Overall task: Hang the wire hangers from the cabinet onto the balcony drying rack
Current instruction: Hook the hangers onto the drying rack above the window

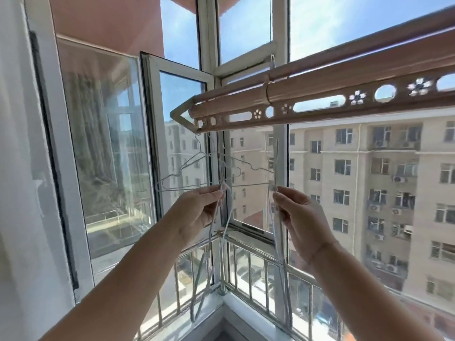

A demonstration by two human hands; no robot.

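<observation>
Head view: a hanger bunch (209, 244) is pinched by the left hand (197, 210), a second bunch (280, 252) gripped by the right hand (299, 217), both just below the rack (320, 91).

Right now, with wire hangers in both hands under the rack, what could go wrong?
1. The hangers pinched in the left hand and right hand dangle as loose bundles close to the hung hanger; they could tangle.
2. The open window is near, so a dropped hanger might slip outside.
</observation>
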